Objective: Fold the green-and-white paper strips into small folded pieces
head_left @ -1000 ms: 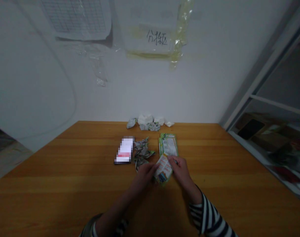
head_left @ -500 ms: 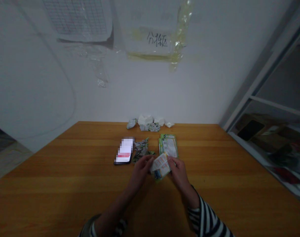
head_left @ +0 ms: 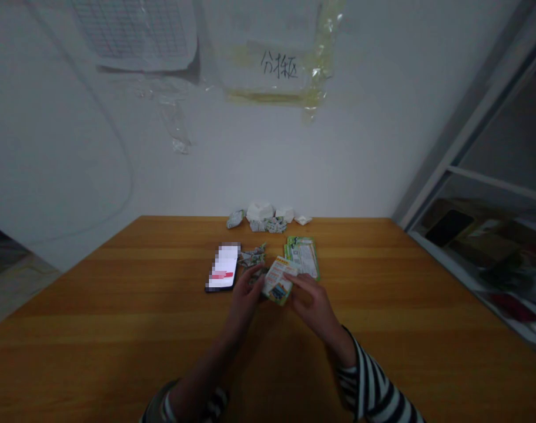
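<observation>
A small printed card (head_left: 277, 282), white with orange text and a picture at its lower end, is held tilted over the table. My left hand (head_left: 245, 296) grips its left edge, thumb and fingers closed on it. My right hand (head_left: 312, 302) pinches the right edge, with the fingers lying over the printed face. Just beyond the card lies a small stack of green-bordered printed cards (head_left: 305, 258), partly covered by the held one. Crumpled printed wrappers (head_left: 253, 256) lie behind my left hand, which hides part of them.
A phone (head_left: 223, 267) with a lit, blurred screen lies left of the wrappers. Several crumpled paper pieces (head_left: 260, 212) sit along the wall at the back of the wooden table (head_left: 382, 329). On the right, a shelf (head_left: 475, 235) holds boxes and a dark object.
The card has turned more upright and moved slightly away from me and left. My right fingers have slid over its face. The view has shifted a little.
</observation>
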The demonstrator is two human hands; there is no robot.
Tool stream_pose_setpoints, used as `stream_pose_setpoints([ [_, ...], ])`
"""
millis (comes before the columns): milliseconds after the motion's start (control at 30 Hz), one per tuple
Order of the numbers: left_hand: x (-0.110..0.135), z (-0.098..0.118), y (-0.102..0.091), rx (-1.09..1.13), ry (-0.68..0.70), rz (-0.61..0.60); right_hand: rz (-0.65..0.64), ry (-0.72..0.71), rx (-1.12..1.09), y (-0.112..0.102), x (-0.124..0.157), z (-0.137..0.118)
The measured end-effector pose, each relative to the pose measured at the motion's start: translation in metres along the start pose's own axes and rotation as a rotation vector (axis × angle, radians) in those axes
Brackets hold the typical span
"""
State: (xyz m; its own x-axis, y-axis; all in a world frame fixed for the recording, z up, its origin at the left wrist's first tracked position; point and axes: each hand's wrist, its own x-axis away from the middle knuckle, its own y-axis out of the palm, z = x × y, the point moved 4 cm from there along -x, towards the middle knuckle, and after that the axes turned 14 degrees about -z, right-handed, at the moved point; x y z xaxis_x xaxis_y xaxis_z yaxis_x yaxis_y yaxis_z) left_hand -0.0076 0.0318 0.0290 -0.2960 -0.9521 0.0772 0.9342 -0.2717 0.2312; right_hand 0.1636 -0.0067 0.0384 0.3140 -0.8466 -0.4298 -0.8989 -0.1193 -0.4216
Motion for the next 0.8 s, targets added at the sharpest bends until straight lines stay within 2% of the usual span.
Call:
stream_pose_setpoints([
  [67,0.0,0.002,0.004,0.062,-0.023,-0.084,0.074,0.021,-0.011,-0.007,0.0,0.004],
  [167,0.003,0.014,0.012,0.071,0.102,-0.244,0.169,0.084,-0.183,-0.016,0.001,0.013],
  [233,0.005,0.022,0.017,-0.032,0.211,-0.402,0.212,0.124,-0.325,-0.019,0.001,0.018],
  [300,0.007,0.025,0.016,-0.205,0.279,-0.437,0.205,0.147,-0.409,-0.019,0.001,0.02],
  [367,0.007,0.026,0.013,-0.358,0.314,-0.367,0.166,0.149,-0.421,-0.017,0.0,0.018],
  [467,0.008,0.025,0.01,-0.432,0.327,-0.257,0.125,0.137,-0.348,-0.012,0.0,0.012],
  [600,0.011,0.023,0.01,-0.361,0.266,-0.093,0.2,0.141,-0.247,-0.002,0.003,0.01],
  [800,0.009,0.008,0.011,-0.156,0.099,-0.009,0.236,0.161,-0.324,0.017,0.005,0.012],
])
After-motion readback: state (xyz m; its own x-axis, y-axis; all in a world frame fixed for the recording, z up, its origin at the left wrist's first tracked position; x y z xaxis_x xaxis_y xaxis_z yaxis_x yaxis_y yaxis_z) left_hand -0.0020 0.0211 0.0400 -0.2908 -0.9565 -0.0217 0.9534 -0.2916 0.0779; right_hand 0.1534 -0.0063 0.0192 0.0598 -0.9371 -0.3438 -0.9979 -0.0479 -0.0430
